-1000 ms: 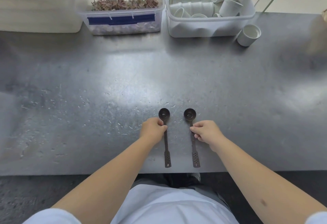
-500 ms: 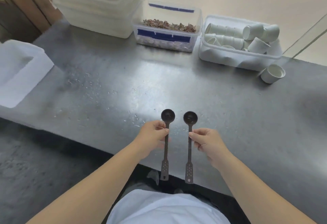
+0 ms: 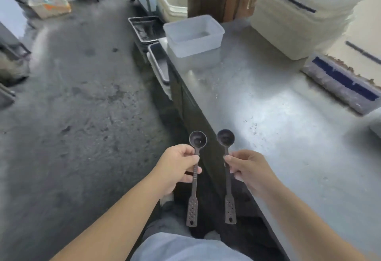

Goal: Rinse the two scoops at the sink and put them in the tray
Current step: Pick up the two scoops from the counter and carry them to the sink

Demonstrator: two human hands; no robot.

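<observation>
Two dark long-handled scoops are held up in the air, bowls pointing away from me. My left hand (image 3: 177,166) grips the stem of the left scoop (image 3: 197,140); its perforated handle end hangs below the hand. My right hand (image 3: 248,170) pinches the stem of the right scoop (image 3: 225,138) the same way. Both scoops hover over the left front edge of the steel counter (image 3: 278,116), off its surface. No sink shows in this view.
A clear plastic tub (image 3: 193,34) stands at the counter's far left corner. Metal trays (image 3: 145,28) sit on a lower stand beyond it. Stacked white containers (image 3: 305,19) and a blue-taped box (image 3: 342,83) line the right. Grey concrete floor (image 3: 72,106) spreads to the left.
Both hands lifted the scoops off the counter and hold them in the air. My view has swung left, from the counter top toward its left end and the floor.
</observation>
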